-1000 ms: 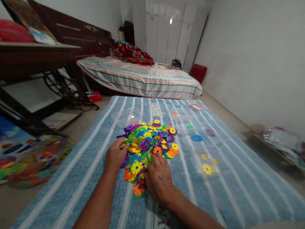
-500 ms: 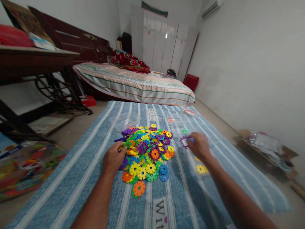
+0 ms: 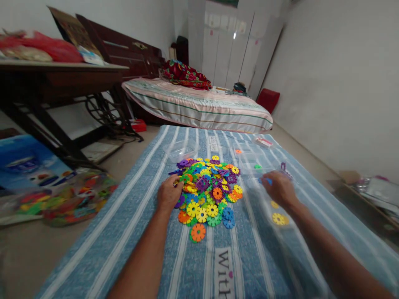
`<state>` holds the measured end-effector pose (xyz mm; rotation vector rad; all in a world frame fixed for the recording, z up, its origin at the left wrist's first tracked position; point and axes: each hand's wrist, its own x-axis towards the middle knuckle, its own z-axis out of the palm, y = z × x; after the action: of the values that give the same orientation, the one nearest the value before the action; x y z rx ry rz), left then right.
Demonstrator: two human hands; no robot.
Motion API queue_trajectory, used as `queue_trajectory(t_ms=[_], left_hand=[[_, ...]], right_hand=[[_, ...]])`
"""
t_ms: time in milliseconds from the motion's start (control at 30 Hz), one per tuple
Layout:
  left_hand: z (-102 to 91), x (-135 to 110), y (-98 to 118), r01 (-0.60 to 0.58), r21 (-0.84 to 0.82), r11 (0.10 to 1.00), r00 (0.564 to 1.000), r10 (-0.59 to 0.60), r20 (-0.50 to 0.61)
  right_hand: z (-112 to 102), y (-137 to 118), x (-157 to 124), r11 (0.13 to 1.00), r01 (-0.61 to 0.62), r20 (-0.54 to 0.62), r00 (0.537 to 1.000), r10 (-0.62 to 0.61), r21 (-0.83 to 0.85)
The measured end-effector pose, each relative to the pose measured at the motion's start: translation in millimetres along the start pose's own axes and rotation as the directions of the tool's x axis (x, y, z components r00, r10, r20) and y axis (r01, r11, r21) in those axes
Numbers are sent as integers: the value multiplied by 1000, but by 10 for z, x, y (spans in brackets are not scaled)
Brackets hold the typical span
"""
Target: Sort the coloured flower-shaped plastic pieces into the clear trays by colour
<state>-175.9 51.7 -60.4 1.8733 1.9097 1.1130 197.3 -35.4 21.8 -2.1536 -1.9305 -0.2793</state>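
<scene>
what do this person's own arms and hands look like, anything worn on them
The left hand and right hand are gloveless, and both forearms are bare, with no sleeve, watch or bracelet visible. Rings are too small to tell.

Left hand touching disc pile; right hand at blue disc.

Our view's near edge cuts off both forearms; the right hand partly hides a blue piece from us.
</scene>
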Motion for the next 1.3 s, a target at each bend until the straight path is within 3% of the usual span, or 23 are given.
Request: queue_trajectory(t_ms=[33, 100, 200, 333, 500, 667, 833, 967, 1067, 1200, 1300], left_hand=[[-2, -9, 7, 2, 3, 1000, 1000, -2, 4], [-8, -25, 22, 6, 7, 1000, 1000, -6, 14], [-20, -46, 49, 13, 16, 1000, 1000, -13, 26], [-28, -54, 83, 20, 34, 999, 999, -21, 27], [-37, -44, 110, 34, 44, 998, 999, -35, 27], [-58, -43, 153, 47, 53, 997, 997, -50, 54], [-82, -73, 198, 48, 61, 997, 996, -53, 67], [-84, -89, 208, 33, 88, 996, 997, -39, 69], [-69, -92, 201, 14, 86, 996, 998, -20, 64], [-35, -102, 204, 12, 85, 996, 999, -16, 42], [-16, -116, 220, 3, 75, 997, 999, -6, 32]], right_hand=[[83, -192, -130, 996, 79, 6, 997, -79, 51], [222, -572, -376, 917, 312, -102, 950, -295, 250], [352, -1055, -647, 801, 448, -207, 894, -398, 397], [424, -1439, -780, 820, 430, -177, 903, -392, 377], [557, -1589, -787, 891, 350, -155, 936, -317, 289], [692, -1584, -828, 876, 426, -312, 884, -348, 227], [514, -1482, -845, 822, 499, -455, 820, -347, 274], [245, -1096, -788, 850, 479, -535, 788, -305, 221], [86, -610, -749, 929, 352, -612, 761, -214, 113], [5, -127, -786, 995, 103, -569, 817, -87, -4], [60, -208, -870, 990, 134, -524, 847, -89, 50]])
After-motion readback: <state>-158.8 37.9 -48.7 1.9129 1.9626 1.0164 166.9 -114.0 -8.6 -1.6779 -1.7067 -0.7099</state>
